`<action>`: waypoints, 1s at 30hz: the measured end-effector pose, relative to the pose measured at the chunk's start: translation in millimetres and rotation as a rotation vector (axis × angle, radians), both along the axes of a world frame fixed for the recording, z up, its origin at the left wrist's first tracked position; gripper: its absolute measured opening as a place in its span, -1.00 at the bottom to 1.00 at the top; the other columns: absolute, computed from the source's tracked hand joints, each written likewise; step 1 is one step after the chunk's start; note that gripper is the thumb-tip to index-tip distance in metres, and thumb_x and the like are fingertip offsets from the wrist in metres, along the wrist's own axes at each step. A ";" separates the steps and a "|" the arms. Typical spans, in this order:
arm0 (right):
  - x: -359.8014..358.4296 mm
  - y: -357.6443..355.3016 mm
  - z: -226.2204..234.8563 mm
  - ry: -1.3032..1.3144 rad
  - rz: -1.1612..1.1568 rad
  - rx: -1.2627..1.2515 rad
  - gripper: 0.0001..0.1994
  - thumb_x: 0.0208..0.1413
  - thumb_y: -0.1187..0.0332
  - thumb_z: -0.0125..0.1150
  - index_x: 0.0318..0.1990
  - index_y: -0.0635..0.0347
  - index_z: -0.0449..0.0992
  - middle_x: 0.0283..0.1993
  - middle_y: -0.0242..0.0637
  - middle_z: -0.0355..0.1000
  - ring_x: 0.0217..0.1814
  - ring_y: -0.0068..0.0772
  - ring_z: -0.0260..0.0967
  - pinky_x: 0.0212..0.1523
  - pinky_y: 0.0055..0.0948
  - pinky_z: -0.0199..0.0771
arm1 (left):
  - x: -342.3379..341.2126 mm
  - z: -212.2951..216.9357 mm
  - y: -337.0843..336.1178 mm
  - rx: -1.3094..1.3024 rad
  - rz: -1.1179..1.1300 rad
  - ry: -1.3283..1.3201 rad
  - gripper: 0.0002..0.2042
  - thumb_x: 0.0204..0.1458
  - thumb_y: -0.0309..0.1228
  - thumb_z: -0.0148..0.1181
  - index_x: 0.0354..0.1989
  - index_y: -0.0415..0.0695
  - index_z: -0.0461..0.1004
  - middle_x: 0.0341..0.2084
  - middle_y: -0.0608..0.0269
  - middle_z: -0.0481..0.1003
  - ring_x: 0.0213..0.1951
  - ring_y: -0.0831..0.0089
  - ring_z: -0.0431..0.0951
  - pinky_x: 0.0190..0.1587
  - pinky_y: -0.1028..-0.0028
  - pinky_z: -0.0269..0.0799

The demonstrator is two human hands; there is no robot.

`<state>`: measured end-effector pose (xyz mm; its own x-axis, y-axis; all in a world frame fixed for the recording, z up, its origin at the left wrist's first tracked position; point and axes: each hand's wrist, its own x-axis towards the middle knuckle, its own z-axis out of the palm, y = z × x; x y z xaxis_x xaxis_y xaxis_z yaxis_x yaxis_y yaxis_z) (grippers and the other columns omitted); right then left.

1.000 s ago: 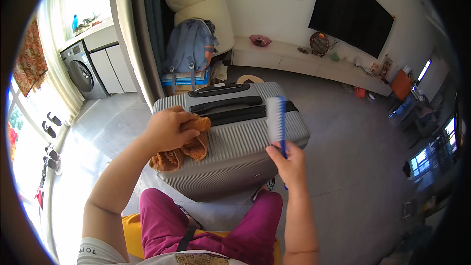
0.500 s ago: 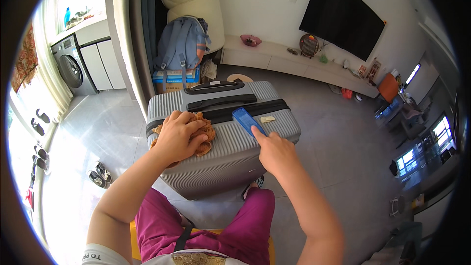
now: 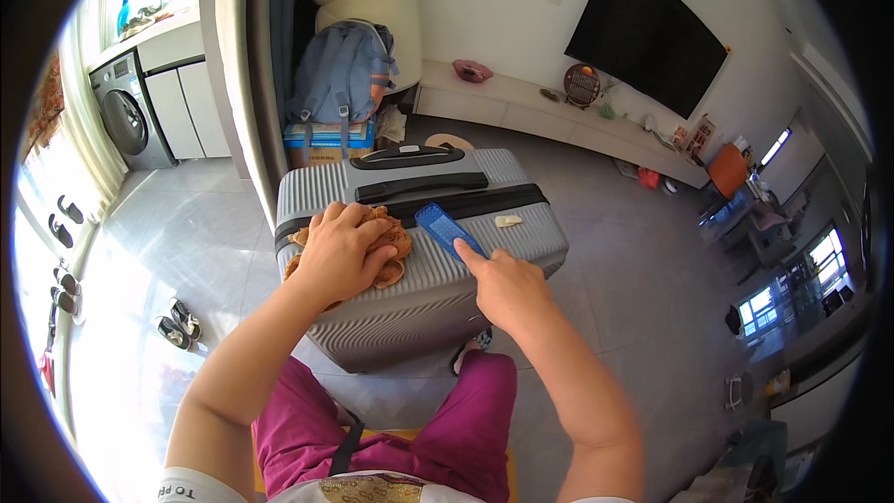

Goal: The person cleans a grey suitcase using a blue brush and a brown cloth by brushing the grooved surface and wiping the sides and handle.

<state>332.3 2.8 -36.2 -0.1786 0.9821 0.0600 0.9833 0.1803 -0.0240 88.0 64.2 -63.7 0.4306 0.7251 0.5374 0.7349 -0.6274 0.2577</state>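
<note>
A grey ribbed suitcase point(image 3: 438, 265) stands upright in front of my knees. On its top, my left hand point(image 3: 343, 247) presses down on a crumpled orange-brown cloth-like item point(image 3: 396, 240), fingers curled over it. My right hand point(image 3: 510, 289) grips a flat blue brush-like tool point(image 3: 442, 225), the index finger stretched along it. The tool's far end lies over the suitcase's top, right of the brown item, close to touching it. Its underside is hidden. A small pale scrap point(image 3: 507, 221) rests farther right on the ribs.
Beyond the suitcase's black carry handle point(image 3: 419, 188), a blue-grey backpack point(image 3: 343, 70) sits on stacked boxes. A low white cabinet point(image 3: 521, 116) runs along the wall under a television point(image 3: 647, 33). Shoes point(image 3: 177, 324) lie on the floor at left, near a washing machine point(image 3: 126, 116).
My right hand has moved left with the blue tool, nearer the brown item. My left hand stays on that item. The whole view has shifted slightly.
</note>
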 end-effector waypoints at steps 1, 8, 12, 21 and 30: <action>-2.2 -9.7 3.4 0.002 -0.002 0.003 -0.46 0.11 0.47 0.05 0.28 -0.20 0.35 -0.33 -0.13 0.40 -0.36 -0.04 0.47 -0.30 -0.15 0.48 | -3.3 -3.4 2.0 -0.005 0.004 -0.002 -0.68 0.02 -0.20 0.27 -0.08 -0.06 0.58 -0.18 0.18 0.44 -0.10 0.13 0.37 0.02 0.16 0.28; 51.8 -83.4 -40.4 0.089 -0.216 0.234 -0.46 0.08 0.54 0.10 0.25 -0.13 0.41 -0.44 -0.17 0.36 -0.41 -0.10 0.42 -0.36 -0.18 0.44 | -3.7 -7.5 -0.6 -0.011 0.058 -0.016 -0.69 0.00 -0.21 0.28 -0.10 -0.06 0.59 -0.19 0.19 0.44 -0.07 0.14 0.38 0.02 0.16 0.28; -1.9 -115.6 -103.2 0.321 -0.163 0.348 -0.37 0.03 0.48 0.17 0.31 -0.24 0.33 -0.42 -0.19 0.29 -0.46 -0.03 0.37 -0.47 -0.10 0.41 | 7.0 -9.3 0.5 0.018 0.059 -0.032 -0.69 0.01 -0.21 0.28 -0.09 -0.06 0.58 -0.17 0.19 0.45 -0.06 0.14 0.38 0.03 0.17 0.28; -22.9 -110.8 -126.0 0.317 -0.137 0.440 -0.34 -0.03 0.52 0.22 0.30 -0.21 0.36 -0.45 -0.22 0.28 -0.46 -0.10 0.36 -0.44 -0.17 0.43 | 7.4 -13.3 1.8 0.037 0.078 -0.046 -0.68 0.01 -0.22 0.28 -0.09 -0.09 0.58 -0.16 0.19 0.45 -0.06 0.13 0.38 0.04 0.18 0.28; -64.8 -115.5 -138.0 0.384 0.012 0.465 -0.29 -0.07 0.54 0.18 0.33 -0.17 0.31 -0.43 -0.29 0.24 -0.51 -0.17 0.32 -0.50 -0.22 0.47 | 6.1 -12.3 3.2 0.012 0.083 -0.033 -0.62 -0.01 -0.17 0.30 -0.05 -0.09 0.57 -0.11 0.16 0.45 -0.02 0.10 0.38 0.07 0.15 0.27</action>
<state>267.5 -112.7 -174.3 -0.0704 0.8356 0.5448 0.9177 0.2683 -0.2931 94.1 67.5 -76.0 0.3510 0.7511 0.5592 0.7760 -0.5675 0.2752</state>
